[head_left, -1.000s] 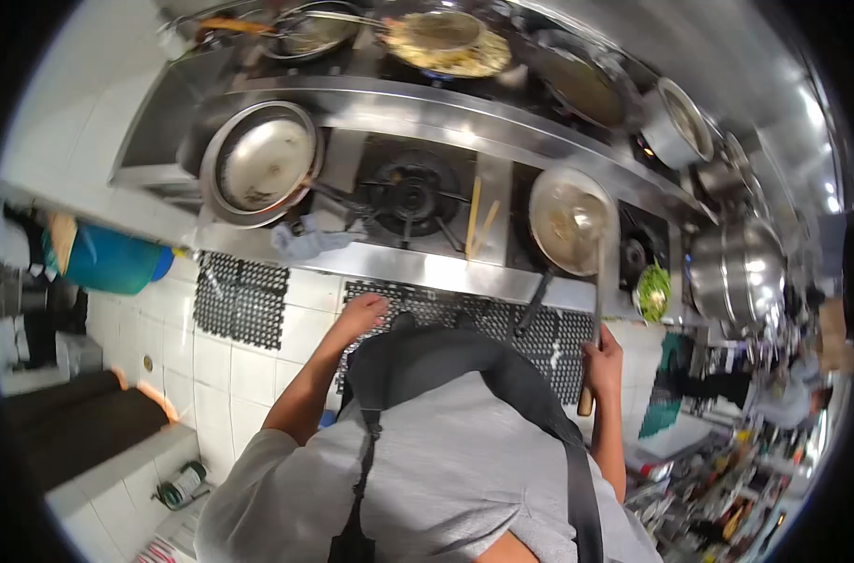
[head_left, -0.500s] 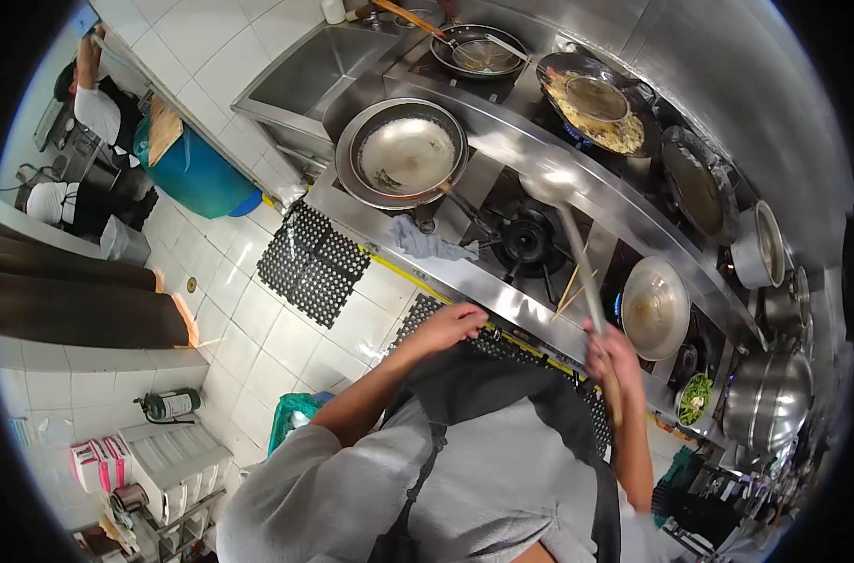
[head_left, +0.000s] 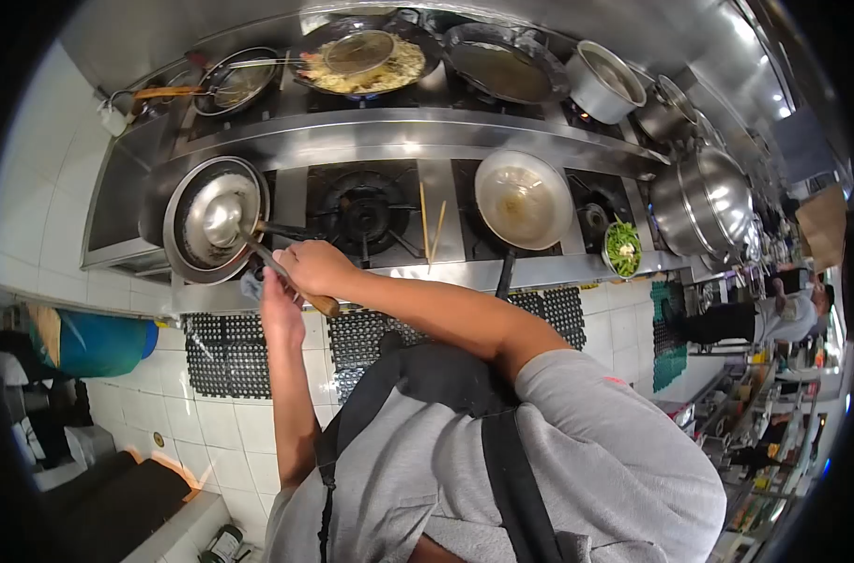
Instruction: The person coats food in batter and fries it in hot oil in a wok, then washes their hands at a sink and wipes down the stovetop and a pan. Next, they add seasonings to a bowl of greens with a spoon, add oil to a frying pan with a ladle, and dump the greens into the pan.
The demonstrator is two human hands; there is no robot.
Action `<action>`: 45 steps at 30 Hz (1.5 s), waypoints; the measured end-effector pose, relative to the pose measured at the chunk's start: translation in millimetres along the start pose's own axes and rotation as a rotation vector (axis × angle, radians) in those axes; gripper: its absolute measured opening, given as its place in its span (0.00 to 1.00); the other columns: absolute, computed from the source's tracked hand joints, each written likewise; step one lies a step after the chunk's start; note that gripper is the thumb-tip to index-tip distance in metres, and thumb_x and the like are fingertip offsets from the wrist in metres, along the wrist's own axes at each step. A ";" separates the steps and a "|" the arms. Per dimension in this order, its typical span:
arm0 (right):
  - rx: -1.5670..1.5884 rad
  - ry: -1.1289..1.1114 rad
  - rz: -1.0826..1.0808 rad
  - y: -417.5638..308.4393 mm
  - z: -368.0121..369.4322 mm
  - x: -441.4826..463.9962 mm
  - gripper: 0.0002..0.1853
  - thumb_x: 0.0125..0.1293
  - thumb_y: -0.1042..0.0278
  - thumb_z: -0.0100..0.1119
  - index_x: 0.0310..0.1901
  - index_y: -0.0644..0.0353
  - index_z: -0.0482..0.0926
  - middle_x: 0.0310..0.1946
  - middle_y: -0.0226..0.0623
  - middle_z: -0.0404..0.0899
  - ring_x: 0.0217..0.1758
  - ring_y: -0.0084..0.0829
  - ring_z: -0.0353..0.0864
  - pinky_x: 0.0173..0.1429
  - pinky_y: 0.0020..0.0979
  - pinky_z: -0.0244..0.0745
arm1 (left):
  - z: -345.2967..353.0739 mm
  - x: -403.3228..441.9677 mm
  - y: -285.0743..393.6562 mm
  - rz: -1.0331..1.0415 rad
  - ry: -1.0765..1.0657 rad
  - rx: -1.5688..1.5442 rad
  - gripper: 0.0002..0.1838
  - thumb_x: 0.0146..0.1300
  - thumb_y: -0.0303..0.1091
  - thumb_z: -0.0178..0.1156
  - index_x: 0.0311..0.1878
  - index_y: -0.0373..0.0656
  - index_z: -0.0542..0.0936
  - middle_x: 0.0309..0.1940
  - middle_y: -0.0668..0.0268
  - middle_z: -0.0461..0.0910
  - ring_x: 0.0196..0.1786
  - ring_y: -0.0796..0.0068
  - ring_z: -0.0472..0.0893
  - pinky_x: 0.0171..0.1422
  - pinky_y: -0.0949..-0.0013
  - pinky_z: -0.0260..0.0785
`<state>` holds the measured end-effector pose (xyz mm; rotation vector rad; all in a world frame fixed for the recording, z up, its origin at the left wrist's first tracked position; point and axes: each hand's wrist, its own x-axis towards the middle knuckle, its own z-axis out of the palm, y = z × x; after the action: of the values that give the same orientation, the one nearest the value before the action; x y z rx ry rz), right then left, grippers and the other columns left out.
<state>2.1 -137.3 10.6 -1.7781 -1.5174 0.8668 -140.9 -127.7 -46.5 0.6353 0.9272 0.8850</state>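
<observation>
My right hand (head_left: 314,267) reaches across to the left, closed on the handle of a long ladle (head_left: 222,219). The ladle's bowl is over the pan (head_left: 198,242) at the left of the stove. My left hand (head_left: 282,310) is just below my right hand, fingers closed at the grey cloth (head_left: 251,285) on the stove's front edge. The ladle and my right hand partly hide its fingers. The pan's dark handle (head_left: 291,231) points right, above my right hand.
Wooden chopsticks (head_left: 433,225) lie right of a bare burner (head_left: 362,216). Further right are a light pan (head_left: 524,202), a bowl of greens (head_left: 623,248) and a large steel pot (head_left: 704,202). Pans and a grey pot line the back row. A person (head_left: 793,314) stands far right.
The ladle and my right hand have moved left to the left pan. My left hand has come to the cloth and closed there. The view has turned.
</observation>
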 end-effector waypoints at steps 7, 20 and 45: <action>0.424 -0.083 0.158 74.8 -153.7 -157.1 0.14 0.74 0.58 0.61 0.48 0.62 0.83 0.37 0.35 0.87 0.37 0.25 0.87 0.42 0.28 0.83 | -29.5 -25.2 -23.0 -0.051 -0.084 -0.047 0.37 0.78 0.62 0.44 0.77 0.45 0.62 0.75 0.53 0.64 0.73 0.53 0.67 0.76 0.53 0.57; 1.282 1.342 0.786 439.5 -333.2 -431.8 0.28 0.73 0.61 0.53 0.68 0.67 0.60 0.62 0.60 0.67 0.53 0.51 0.83 0.47 0.47 0.86 | 107.1 -150.0 -134.0 -0.468 -0.335 0.497 0.22 0.80 0.46 0.51 0.63 0.38 0.76 0.57 0.62 0.81 0.53 0.72 0.83 0.57 0.68 0.76; 0.407 0.160 0.483 308.5 -446.1 -422.6 0.13 0.68 0.73 0.48 0.45 0.68 0.81 0.24 0.36 0.82 0.18 0.25 0.80 0.22 0.28 0.76 | 343.6 -145.8 -220.3 -0.383 -0.619 0.561 0.28 0.80 0.55 0.49 0.67 0.41 0.74 0.58 0.59 0.81 0.56 0.67 0.84 0.60 0.65 0.75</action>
<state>491.2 -618.7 52.0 -1.8668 -0.7455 1.1359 196.1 -396.1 1.0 1.0895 0.6844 0.0472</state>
